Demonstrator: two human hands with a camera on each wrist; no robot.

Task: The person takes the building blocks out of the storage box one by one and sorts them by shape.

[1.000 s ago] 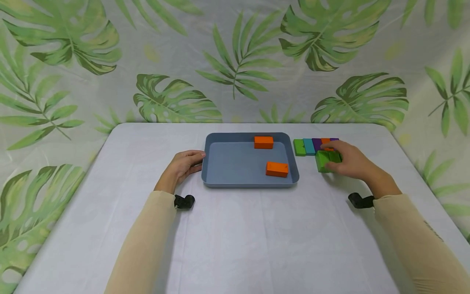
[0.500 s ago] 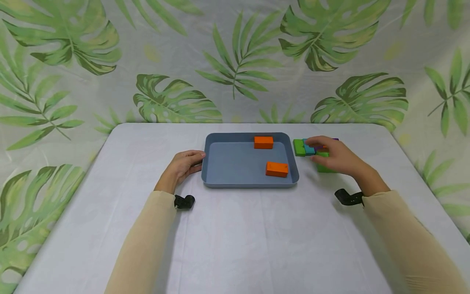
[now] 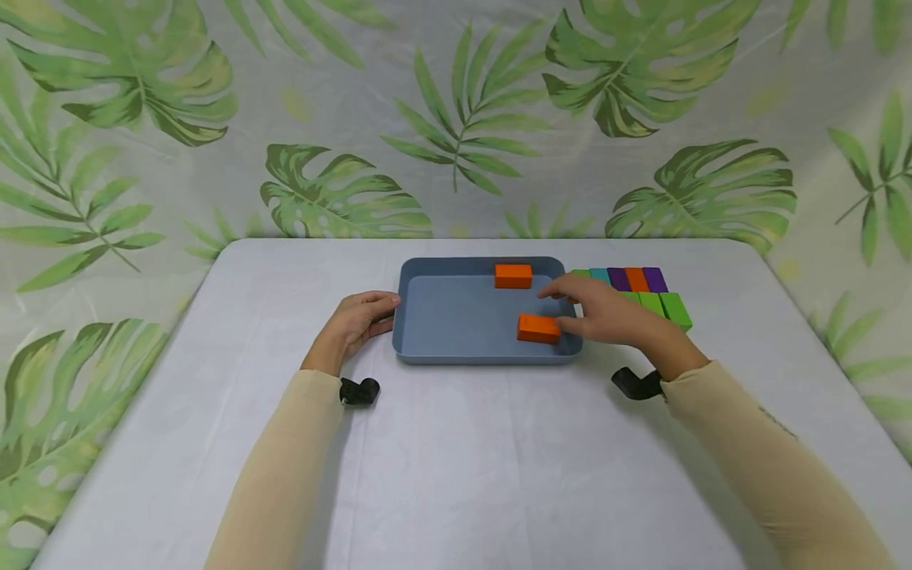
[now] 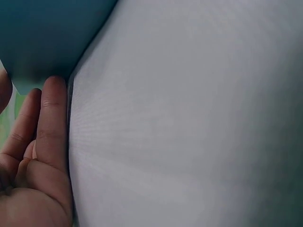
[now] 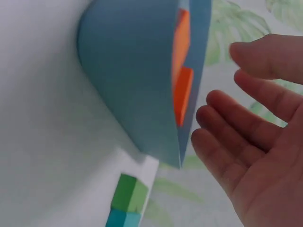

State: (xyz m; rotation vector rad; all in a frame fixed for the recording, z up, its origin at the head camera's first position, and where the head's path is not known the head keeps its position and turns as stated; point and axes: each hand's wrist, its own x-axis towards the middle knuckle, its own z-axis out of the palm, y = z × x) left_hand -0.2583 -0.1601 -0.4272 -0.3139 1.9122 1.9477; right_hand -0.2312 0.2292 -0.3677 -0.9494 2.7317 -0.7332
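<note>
My left hand (image 3: 359, 321) rests at the left end of the blue-grey tray (image 3: 456, 360). In the left wrist view its straight fingers (image 4: 53, 123) touch the tray's outer wall. Two orange blocks lie inside the tray: a back orange block (image 3: 513, 276) and a front orange block (image 3: 537, 328). My right hand (image 3: 609, 315) is over the tray's right rim with nothing in it, thumb close to the front orange block. In the right wrist view the fingers of the right hand (image 5: 265, 137) are spread and apart from the tray.
Right of the tray are blocks in two rows. Behind are a teal block (image 3: 600, 274), a purple block (image 3: 618, 279), an orange block (image 3: 636, 279) and another purple block (image 3: 655, 279). Several green blocks (image 3: 675, 311) stand in front. Leaf-patterned cloth (image 3: 456, 119) hangs behind.
My right hand has moved left from the green blocks to above the tray's right side, uncovering the front green row. The left hand, the tray and its two orange blocks stay in place.
</note>
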